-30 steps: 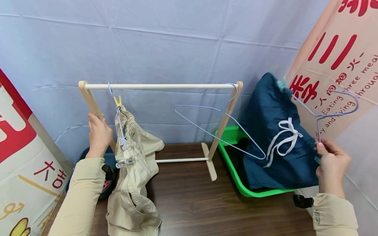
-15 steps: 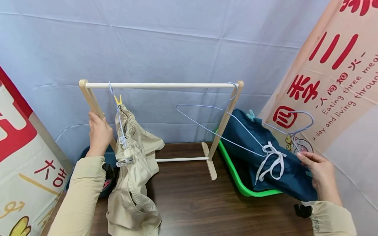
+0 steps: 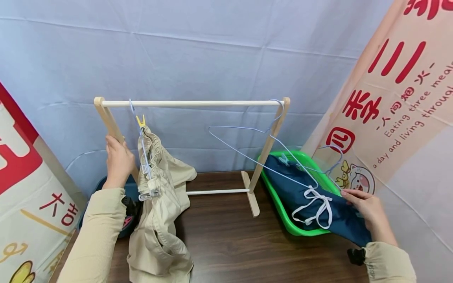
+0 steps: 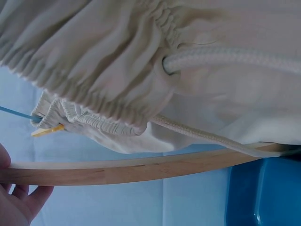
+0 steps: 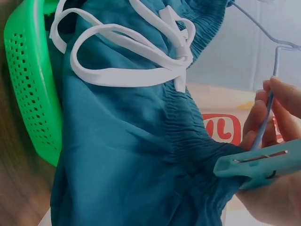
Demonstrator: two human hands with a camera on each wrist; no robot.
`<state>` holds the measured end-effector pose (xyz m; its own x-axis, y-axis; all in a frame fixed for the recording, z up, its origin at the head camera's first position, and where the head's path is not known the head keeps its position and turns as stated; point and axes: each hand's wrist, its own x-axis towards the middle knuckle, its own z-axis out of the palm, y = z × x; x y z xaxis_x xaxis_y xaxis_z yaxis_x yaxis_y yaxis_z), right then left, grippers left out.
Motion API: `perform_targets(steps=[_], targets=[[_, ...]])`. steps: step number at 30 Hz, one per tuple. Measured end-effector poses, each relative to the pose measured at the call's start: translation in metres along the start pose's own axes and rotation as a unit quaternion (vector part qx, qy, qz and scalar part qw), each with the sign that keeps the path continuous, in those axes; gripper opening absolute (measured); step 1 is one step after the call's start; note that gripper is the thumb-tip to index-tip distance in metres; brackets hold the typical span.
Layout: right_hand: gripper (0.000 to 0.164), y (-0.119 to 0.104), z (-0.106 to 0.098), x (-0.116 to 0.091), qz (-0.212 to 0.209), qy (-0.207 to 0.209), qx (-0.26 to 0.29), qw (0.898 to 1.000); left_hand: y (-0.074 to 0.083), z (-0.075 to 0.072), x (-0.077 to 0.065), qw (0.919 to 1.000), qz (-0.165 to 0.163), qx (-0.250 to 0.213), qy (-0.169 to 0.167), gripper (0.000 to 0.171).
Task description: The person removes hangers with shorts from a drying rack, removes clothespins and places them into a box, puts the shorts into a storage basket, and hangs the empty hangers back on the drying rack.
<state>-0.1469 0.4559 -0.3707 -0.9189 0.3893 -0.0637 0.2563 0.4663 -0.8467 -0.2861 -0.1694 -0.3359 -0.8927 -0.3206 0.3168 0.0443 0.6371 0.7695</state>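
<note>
My left hand (image 3: 119,160) grips the left wooden post (image 3: 112,125) of a small clothes rack. In the right wrist view, thumb and fingers of my right hand (image 5: 282,110) pinch a blue wire hanger (image 5: 270,101). A light teal clothespin (image 5: 258,162) fastens dark teal drawstring pants (image 5: 122,141) to that hanger, close by my palm. Another clothespin (image 3: 284,159) sits at the waistband's far end. The pants, with a white bow (image 3: 315,208), lie partly over the green basket (image 3: 288,226). Beige pants (image 3: 159,236) hang at the rack's left, held by a yellow clothespin (image 3: 141,120).
A second blue hanger (image 3: 233,150) dangles bare from the right end of the rack's white rail (image 3: 191,103), in front of the basket. Behind the beige pants stands a dark blue bin (image 4: 282,193). Brown tabletop (image 3: 226,239) shows between rack and basket.
My right hand has moved down and left with the hanger. The teal pants, earlier raised above the basket, now lie lower and flatter over it. My left hand stays on the post.
</note>
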Motion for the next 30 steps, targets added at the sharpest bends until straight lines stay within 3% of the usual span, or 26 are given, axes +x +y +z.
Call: perform_targets(steps=[5,7,10,15,23,30], targets=[[0.016,-0.002,0.001,0.002,-0.007,0.001,-0.061,0.998,-0.001,-0.001,0.002,1.0000,0.000,0.002,0.000,0.055],[0.028,-0.005,0.001,0.002,-0.017,0.007,-0.105,0.994,-0.001,-0.002,0.003,1.0000,0.001,-0.001,0.002,0.054],[0.045,-0.011,0.002,0.002,-0.045,0.013,-0.183,0.982,-0.001,-0.003,0.004,0.9999,0.004,-0.010,0.007,0.053],[0.029,-0.018,0.007,0.001,-0.082,0.025,-0.279,0.957,0.000,-0.004,0.004,0.9988,0.013,-0.040,0.024,0.051],[0.031,-0.022,0.018,0.003,-0.100,0.009,-0.306,0.947,-0.001,-0.005,0.002,0.9967,0.024,-0.072,0.031,0.049],[0.027,-0.023,0.023,0.005,-0.098,0.009,-0.288,0.952,-0.001,-0.005,0.004,0.9951,0.041,-0.080,0.040,0.046]])
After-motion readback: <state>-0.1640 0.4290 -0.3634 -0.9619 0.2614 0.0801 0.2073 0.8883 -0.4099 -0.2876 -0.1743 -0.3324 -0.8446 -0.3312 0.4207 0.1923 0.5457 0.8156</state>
